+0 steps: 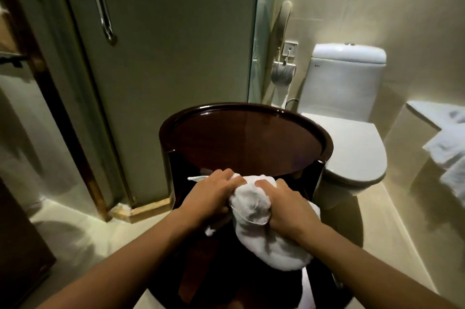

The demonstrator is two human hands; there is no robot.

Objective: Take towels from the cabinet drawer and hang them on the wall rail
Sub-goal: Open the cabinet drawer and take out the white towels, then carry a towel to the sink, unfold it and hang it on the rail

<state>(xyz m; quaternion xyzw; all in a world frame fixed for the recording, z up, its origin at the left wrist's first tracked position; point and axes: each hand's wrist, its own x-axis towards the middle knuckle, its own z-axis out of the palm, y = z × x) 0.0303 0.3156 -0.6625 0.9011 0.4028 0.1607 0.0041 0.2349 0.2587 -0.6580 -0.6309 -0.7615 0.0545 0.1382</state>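
A round dark wooden cabinet (241, 137) stands in front of me with its drawer pulled out below the top. A bunched white towel (251, 205) sits over the open drawer. My left hand (211, 193) grips its left side and my right hand (289, 208) grips its right side, fingers curled into the cloth. More white cloth (308, 288) hangs lower at the drawer's right. No wall rail for towels shows in this view.
A white toilet (349, 132) stands right behind the cabinet. A glass shower door with a metal handle (105, 19) fills the left. White towels (448, 152) lie on a ledge at the right edge. A paper holder (283, 72) hangs on the wall.
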